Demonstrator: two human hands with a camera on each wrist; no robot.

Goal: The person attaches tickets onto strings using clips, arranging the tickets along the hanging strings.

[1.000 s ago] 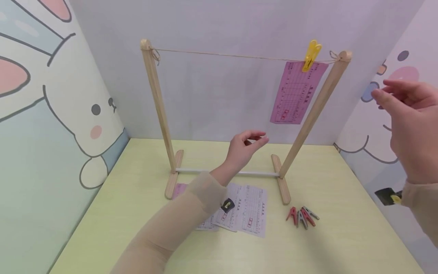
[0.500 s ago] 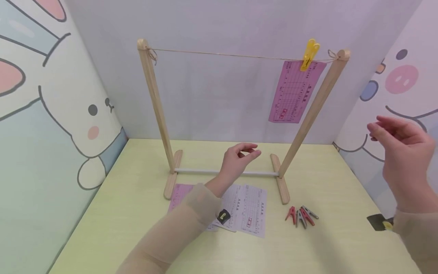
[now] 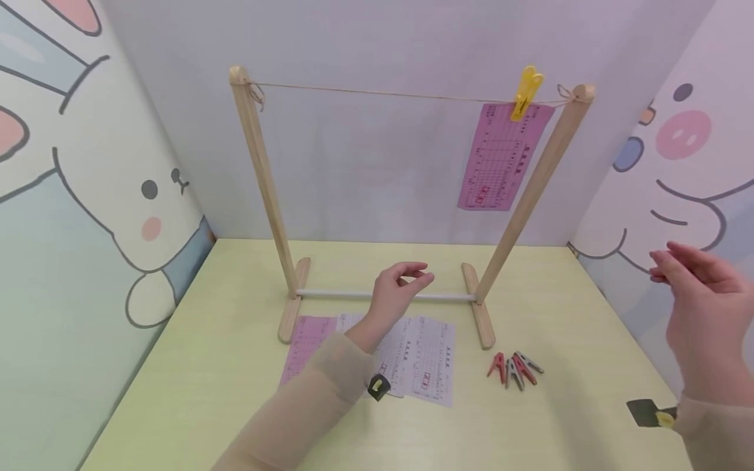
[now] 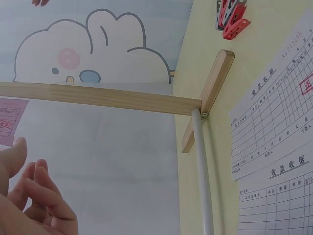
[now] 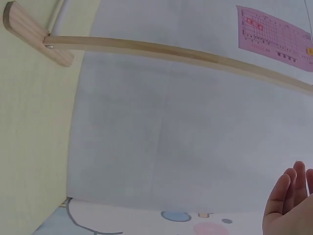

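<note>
While one pink slip [image 3: 499, 157] hangs from the string [image 3: 383, 93] under a yellow peg [image 3: 524, 91] at upper right, both hands hover empty. The left hand [image 3: 396, 294], fingers loosely curled, sits at centre above the loose slips [image 3: 421, 356]; the right hand [image 3: 703, 307], fingers relaxed, floats at the right edge. The spare pegs [image 3: 514, 368] lie at lower right; judging by these, most of the hanging remains.

Two hands [image 3: 394, 297], one yellow peg [image 3: 526, 91], one hung pink slip [image 3: 501, 160].
</note>
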